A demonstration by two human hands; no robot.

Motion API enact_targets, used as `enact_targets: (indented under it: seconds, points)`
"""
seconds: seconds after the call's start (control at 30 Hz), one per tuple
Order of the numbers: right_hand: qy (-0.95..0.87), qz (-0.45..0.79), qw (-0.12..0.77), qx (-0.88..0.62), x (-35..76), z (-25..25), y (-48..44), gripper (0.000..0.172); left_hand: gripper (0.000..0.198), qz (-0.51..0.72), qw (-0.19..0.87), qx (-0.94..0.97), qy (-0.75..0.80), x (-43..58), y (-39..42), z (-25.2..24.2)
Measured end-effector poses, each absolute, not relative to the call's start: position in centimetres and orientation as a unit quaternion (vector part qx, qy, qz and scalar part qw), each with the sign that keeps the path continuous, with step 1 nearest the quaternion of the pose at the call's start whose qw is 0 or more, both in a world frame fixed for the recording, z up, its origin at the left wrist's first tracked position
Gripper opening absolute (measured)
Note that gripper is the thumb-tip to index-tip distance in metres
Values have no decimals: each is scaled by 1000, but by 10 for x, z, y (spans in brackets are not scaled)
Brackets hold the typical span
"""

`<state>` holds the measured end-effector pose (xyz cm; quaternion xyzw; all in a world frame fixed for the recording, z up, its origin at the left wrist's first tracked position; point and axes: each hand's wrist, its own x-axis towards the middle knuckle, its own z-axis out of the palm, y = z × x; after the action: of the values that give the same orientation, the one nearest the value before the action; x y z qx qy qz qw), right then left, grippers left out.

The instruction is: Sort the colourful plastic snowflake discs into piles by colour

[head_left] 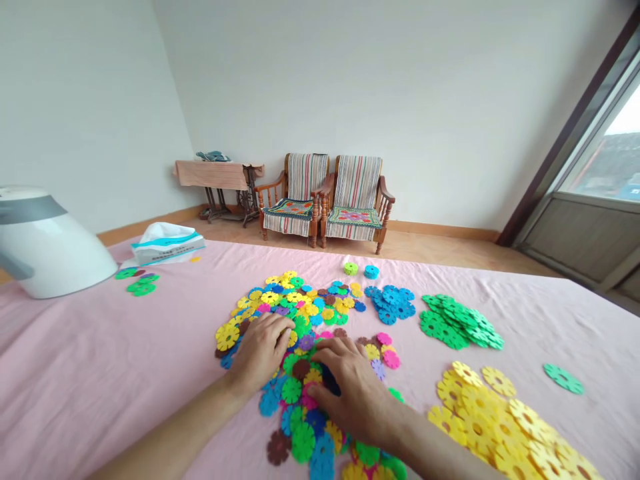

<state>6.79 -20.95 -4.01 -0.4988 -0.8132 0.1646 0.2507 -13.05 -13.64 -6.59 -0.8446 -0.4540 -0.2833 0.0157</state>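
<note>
The left hand [260, 353] and right hand [353, 390] lay spread, palm-down, on a heap of multicoloured plastic snowflake discs [300, 313] on a pink bedsheet [100, 373]. Sorted green discs [457, 323] sat at three o'clock, yellow discs [493, 420] at four.

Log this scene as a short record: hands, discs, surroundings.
Left hand: on the mixed pile of plastic flower-shaped discs
Right hand: on the same pile, nearer the camera
Other discs: blue heap, green heap, yellow heap
Surface: pink sheet
Nearby: tissue pack, white appliance
Background: two wooden armchairs, cloth-covered treadle table
</note>
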Motion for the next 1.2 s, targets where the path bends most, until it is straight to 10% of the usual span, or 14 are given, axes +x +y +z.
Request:
enact_targets:
  seconds: [1.2]
  points:
    - [-784, 53, 380, -489, 107, -72, -234, 28, 42, -375, -197, -822, -381, -109, -165, -65]
